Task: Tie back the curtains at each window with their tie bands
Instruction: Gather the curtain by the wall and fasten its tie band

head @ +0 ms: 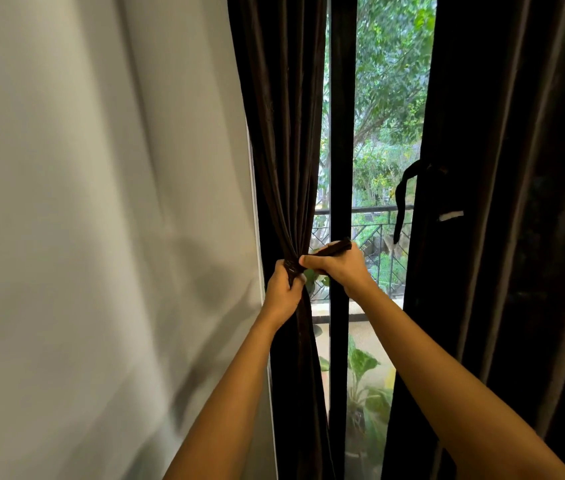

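A dark brown left curtain (282,140) hangs gathered into a narrow bunch beside the window. My left hand (282,291) grips the bunch at its pinched waist. My right hand (339,266) holds the free end of a dark tie band (334,248), which runs from the pinch point out to the right. The right curtain (502,237) hangs loose, with its own dark tie band (404,199) dangling at its inner edge next to a small white tag (450,215).
A pale grey wall (101,237) fills the left half. A dark vertical window frame bar (341,133) stands between the curtains. Through the glass I see a balcony railing (374,211), trees and potted plants (364,375).
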### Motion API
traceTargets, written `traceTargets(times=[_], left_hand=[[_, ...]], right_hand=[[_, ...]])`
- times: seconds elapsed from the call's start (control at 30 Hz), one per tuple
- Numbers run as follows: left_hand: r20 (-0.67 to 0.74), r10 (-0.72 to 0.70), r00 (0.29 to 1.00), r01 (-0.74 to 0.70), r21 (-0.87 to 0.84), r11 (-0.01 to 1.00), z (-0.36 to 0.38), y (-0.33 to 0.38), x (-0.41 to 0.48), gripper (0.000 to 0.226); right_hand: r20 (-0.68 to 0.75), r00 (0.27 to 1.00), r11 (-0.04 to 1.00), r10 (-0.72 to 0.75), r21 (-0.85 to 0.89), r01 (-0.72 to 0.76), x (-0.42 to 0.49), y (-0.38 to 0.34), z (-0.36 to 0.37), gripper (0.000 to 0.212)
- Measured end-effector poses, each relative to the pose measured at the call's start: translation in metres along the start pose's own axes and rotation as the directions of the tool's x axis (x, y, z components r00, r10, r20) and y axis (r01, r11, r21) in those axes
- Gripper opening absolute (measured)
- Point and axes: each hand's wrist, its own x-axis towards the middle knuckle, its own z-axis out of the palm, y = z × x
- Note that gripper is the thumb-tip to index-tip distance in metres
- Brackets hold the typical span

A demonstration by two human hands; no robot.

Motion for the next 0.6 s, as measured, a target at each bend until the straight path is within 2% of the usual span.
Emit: traceTargets(times=[0.07, 0.1, 0.17, 0.2, 0.23, 0.3, 0.33, 0.4, 0.47, 0.53, 0.57, 0.6], left_hand=[[-0.038, 0.003, 0.999, -0.004, -0.021, 1.000, 0.004, 0.003, -0.006, 0.035], [-0.126, 0.042, 0.991, -0.043, -0.009, 0.999, 0.006, 0.004, -0.011, 0.040], [-0.372, 0.175, 0.911, -0.149, 0.098, 0.984, 0.010, 0.002, -0.021, 0.047], [-0.443, 0.226, 0.867, -0.177, 0.149, 0.973, 0.011, 0.002, -0.028, 0.045], [-0.432, 0.276, 0.859, -0.208, 0.198, 0.958, 0.012, 0.004, -0.034, 0.039], [-0.284, 0.405, 0.869, -0.326, 0.288, 0.901, 0.015, 0.006, -0.043, 0.024], [-0.225, 0.423, 0.878, -0.357, 0.283, 0.890, 0.017, 0.008, -0.047, 0.019], [-0.228, 0.305, 0.925, -0.270, 0.173, 0.947, 0.020, 0.017, -0.055, 0.013], [-0.264, 0.102, 0.959, -0.088, 0.063, 0.994, 0.021, 0.023, -0.056, 0.013], [-0.249, -0.038, 0.968, 0.047, 0.028, 0.999, 0.019, 0.025, -0.053, 0.023], [-0.216, -0.117, 0.969, 0.110, -0.047, 0.993, 0.017, 0.028, -0.050, 0.028], [-0.173, -0.221, 0.960, 0.183, -0.208, 0.961, 0.016, 0.034, -0.047, 0.029]], right_hand=[[-0.002, 0.999, 0.998, -0.042, -0.049, 0.042, -0.003, -0.004, -0.003, 0.022], [-0.002, 0.998, 0.996, -0.060, -0.067, 0.060, -0.005, -0.005, -0.005, 0.022], [0.001, 0.997, 0.991, -0.072, -0.111, 0.071, -0.007, -0.007, -0.008, 0.024], [-0.001, 0.998, 0.988, -0.065, -0.138, 0.064, -0.007, -0.006, -0.008, 0.025], [-0.006, 0.998, 0.985, -0.060, -0.162, 0.058, -0.008, -0.006, -0.007, 0.026], [-0.019, 0.999, 0.985, -0.047, -0.166, 0.043, -0.006, -0.002, -0.007, 0.026], [-0.023, 0.999, 0.987, -0.037, -0.156, 0.033, -0.005, -0.001, -0.007, 0.027], [-0.021, 1.000, 0.989, -0.018, -0.150, 0.015, -0.004, 0.000, -0.009, 0.027], [-0.018, 1.000, 0.989, 0.000, -0.147, -0.003, -0.004, 0.001, -0.009, 0.027], [-0.034, 0.999, 0.993, 0.002, -0.115, -0.006, -0.004, 0.003, -0.007, 0.026], [-0.047, 0.999, 0.996, 0.003, -0.083, -0.007, -0.003, 0.004, -0.005, 0.026], [-0.053, 0.999, 0.999, 0.008, -0.049, -0.010, -0.004, 0.006, -0.002, 0.025]])
